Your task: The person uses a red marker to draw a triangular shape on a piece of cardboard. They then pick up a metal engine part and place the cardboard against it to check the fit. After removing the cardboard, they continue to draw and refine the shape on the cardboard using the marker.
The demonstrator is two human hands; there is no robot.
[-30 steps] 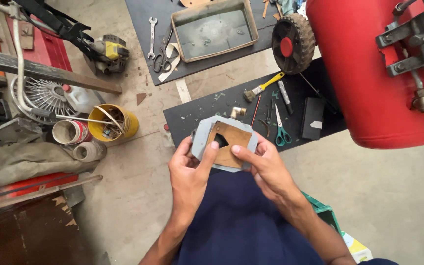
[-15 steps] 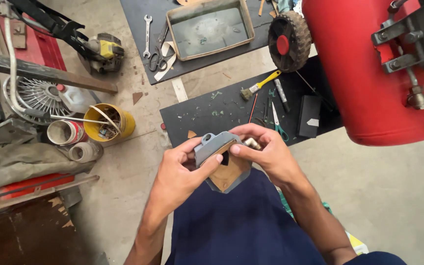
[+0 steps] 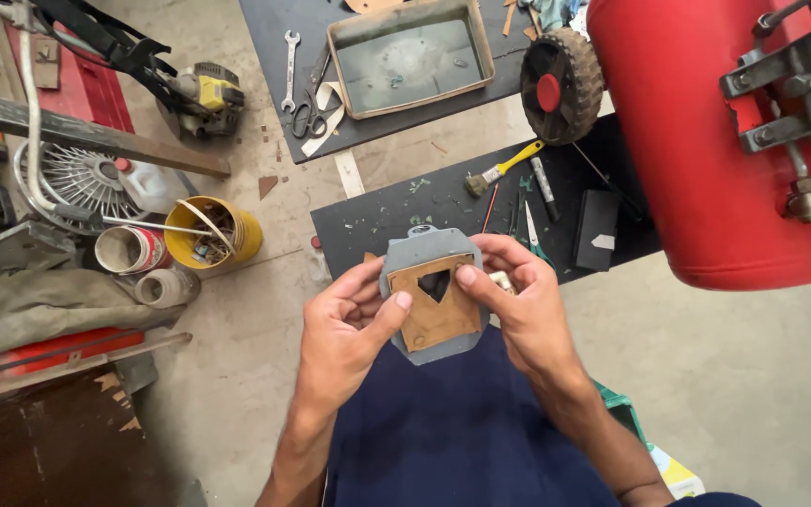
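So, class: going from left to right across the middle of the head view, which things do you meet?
White fan guard → yellow bucket → left hand → grey plate with brown gasket → right hand → red tank.

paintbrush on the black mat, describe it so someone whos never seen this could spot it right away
Start at the big red tank on the right and go left past the black wheel to the black mat below it. The paintbrush lies slanted there, the only tool with a yellow handle and tan bristles.
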